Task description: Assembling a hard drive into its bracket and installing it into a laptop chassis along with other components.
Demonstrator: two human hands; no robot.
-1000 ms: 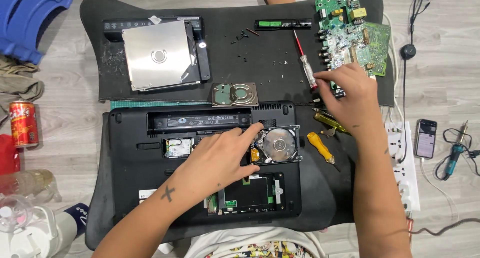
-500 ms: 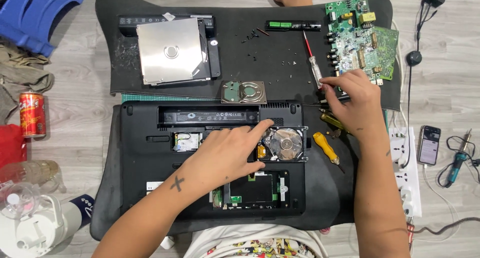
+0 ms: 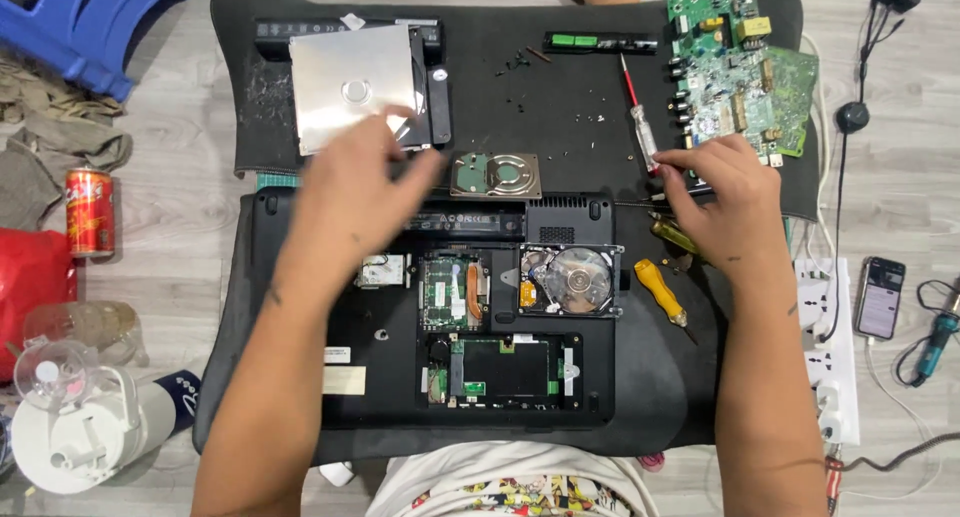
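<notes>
A black laptop point(image 3: 300, 307) lies bottom-up on a black mat point(image 3: 560, 107), its covers off. An opened hard drive point(image 3: 566, 280) with a shiny platter sits in its bay. My left hand point(image 3: 362, 182) is blurred, fingers apart, above the laptop's rear edge and just below a silver optical drive point(image 3: 350, 82). It holds nothing that I can see. My right hand point(image 3: 722, 197) rests at the mat's right side, fingertips closed on the handle end of a red-shafted screwdriver point(image 3: 636, 117). A hard drive lid point(image 3: 495, 175) lies between the hands.
A yellow-handled screwdriver point(image 3: 658, 289) lies right of the hard drive. Green circuit boards point(image 3: 725, 62) sit at the back right. Right of the mat are a power strip point(image 3: 835, 357) and a phone point(image 3: 880, 297). Left of it are a red can point(image 3: 88, 212) and a blue stool point(image 3: 90, 22).
My left hand has lifted off the hard drive area and swung up and left toward the optical drive. My right hand has stayed at the screwdriver handle.
</notes>
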